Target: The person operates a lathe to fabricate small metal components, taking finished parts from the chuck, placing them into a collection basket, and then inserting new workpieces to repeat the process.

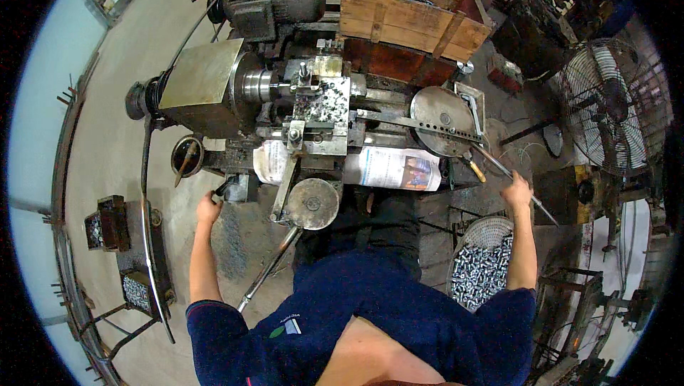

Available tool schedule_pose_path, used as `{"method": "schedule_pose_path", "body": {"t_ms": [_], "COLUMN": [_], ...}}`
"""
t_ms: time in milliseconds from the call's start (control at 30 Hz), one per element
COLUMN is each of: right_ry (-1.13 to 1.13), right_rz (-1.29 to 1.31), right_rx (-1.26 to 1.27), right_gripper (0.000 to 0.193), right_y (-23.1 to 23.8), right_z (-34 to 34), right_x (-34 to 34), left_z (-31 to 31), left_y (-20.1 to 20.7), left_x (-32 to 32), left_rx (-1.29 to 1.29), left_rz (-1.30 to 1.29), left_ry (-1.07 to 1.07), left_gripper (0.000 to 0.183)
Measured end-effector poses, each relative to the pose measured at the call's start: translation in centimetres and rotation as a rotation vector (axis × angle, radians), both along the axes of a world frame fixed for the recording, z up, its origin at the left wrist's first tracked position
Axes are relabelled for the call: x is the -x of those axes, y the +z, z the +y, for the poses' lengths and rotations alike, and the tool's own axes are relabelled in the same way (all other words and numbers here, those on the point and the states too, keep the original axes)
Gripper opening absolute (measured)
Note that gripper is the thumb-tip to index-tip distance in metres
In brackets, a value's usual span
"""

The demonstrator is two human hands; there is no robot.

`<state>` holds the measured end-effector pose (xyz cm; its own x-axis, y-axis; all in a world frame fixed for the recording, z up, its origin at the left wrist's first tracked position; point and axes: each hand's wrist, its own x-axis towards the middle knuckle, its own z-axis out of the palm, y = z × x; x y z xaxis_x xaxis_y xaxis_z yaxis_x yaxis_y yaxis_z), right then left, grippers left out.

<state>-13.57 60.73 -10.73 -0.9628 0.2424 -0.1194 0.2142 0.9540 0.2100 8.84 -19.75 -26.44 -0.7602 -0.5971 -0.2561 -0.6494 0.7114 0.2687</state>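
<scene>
My right hand (517, 192) is wrapped round a long metal lever rod (499, 164) that slants down from the round plate (440, 112) at the lathe's right end. At the lathe's left front, the closed fingers of my left hand (208, 208) meet a small dark piece beside a metal block (242, 188); what they hold is too small to make out. Between my hands stands the lathe, its metal chuck (258, 87) facing a carriage (320, 105) strewn with chips. A second lever (269, 268) with a round weight (312, 204) hangs at the front.
Behind the lathe are a motor (288, 1) and a wooden crate (410, 19). A basket of metal parts (481, 265) stands by my right arm, a floor fan (605, 101) farther right. At left are a pot with a brush (187, 157) and a bin of parts (137, 292).
</scene>
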Motion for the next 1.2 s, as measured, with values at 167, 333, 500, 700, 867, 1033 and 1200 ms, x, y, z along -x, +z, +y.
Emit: {"method": "schedule_pose_path", "body": {"t_ms": [167,333,500,700,867,1033,1200], "right_ry": [-0.185,-0.132,0.000,-0.050,0.021,-0.022,-0.171], "right_rz": [0.084,0.111,0.163,0.138,0.193,0.025,-0.081], "right_rx": [-0.044,0.071,0.266,0.514,0.465,0.320,0.130], "right_gripper": [0.044,0.029,0.028,0.031,0.029,0.029,0.033], "right_y": [-3.6,-4.3,-5.8,-5.3,-4.7,-6.1,-4.0], "right_z": [6.8,3.6,-2.4,-8.2,-9.0,-6.9,-0.1], "right_x": [-0.4,-7.3,-16.7,-19.8,-19.9,-18.1,-12.7], "left_z": [5.2,15.5,22.0,22.4,22.2,22.0,21.8], "left_y": [8.1,18.0,16.0,14.5,14.2,14.5,17.0], "left_x": [-1.2,-4.6,-5.7,-4.8,-4.9,-4.9,-3.8], "left_rx": [-0.229,-0.707,-0.655,-0.526,-0.596,-0.610,-0.693], "left_rz": [-0.045,0.030,-0.032,-0.075,-0.035,-0.048,-0.233], "left_ry": [-0.187,-0.245,-0.316,-0.399,-0.361,-0.370,-0.400], "left_gripper": [0.041,0.042,0.033,0.022,0.023,0.025,0.034]}}
